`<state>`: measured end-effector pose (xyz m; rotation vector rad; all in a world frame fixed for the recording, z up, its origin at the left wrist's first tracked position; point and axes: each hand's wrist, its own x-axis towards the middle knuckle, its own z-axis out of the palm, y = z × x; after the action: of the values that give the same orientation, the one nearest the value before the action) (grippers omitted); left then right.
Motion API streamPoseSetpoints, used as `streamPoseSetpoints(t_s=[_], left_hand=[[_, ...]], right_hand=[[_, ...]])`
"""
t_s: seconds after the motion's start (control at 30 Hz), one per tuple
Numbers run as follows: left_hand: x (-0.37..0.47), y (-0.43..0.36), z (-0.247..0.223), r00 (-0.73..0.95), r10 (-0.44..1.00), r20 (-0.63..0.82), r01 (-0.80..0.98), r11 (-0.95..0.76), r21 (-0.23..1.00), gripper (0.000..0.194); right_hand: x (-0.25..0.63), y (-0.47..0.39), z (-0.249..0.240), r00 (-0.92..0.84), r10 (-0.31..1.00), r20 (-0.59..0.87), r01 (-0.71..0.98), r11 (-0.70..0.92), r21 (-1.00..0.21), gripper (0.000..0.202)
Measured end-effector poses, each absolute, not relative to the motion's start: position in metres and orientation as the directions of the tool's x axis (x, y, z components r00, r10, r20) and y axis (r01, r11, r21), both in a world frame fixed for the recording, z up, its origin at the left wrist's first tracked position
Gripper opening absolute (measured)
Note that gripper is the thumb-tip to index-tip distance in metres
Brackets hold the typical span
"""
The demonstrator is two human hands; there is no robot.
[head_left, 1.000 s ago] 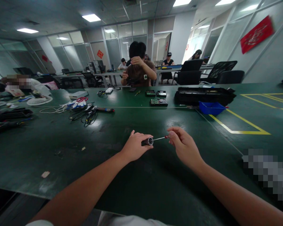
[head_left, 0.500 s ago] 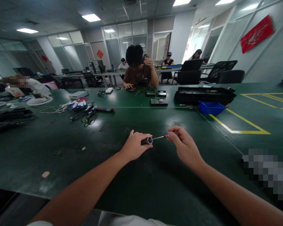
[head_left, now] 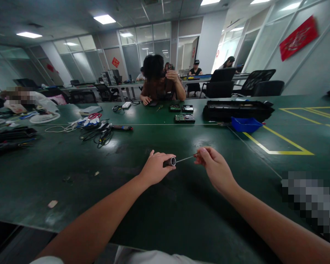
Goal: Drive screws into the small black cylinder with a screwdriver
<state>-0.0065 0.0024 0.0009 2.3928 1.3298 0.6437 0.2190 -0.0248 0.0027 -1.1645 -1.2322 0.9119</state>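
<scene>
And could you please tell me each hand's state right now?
Left hand: closed, holding a dark tube.
Right hand: closed, holding a thin-shafted tool.

The tabletop (head_left: 126, 227) is deep green, the bin (head_left: 246, 125) solid bright blue. Behind the bin, a long casing (head_left: 228, 110) is black; right of the bin, angular tape lines (head_left: 288, 152) are yellow. Left of it, a hard drive (head_left: 185, 118) shows green and silver. Nearer, a cylinder (head_left: 169, 161) is dark with a pale rim, a screwdriver (head_left: 184, 159) silvery-shafted.
</scene>
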Motion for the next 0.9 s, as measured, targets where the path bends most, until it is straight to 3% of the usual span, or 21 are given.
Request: streamPoseSetpoints(t_s=[0.23, 0.9], left_hand=[[-0.004, -0.002, 0.004, 0.471, 0.853, 0.223, 0.693, -0.514, 0.505, 0.039], [-0.004, -0.002, 0.003, 0.452, 0.857, 0.247, 0.669, -0.509, 0.542, 0.038]], right_hand=[[0.214, -0.033, 0.010, 0.101, 0.955, 0.279, 0.221, 0.252, -0.942, 0.026], [0.214, -0.034, 0.014, 0.098, 0.961, 0.259, 0.222, 0.233, -0.947, 0.026]])
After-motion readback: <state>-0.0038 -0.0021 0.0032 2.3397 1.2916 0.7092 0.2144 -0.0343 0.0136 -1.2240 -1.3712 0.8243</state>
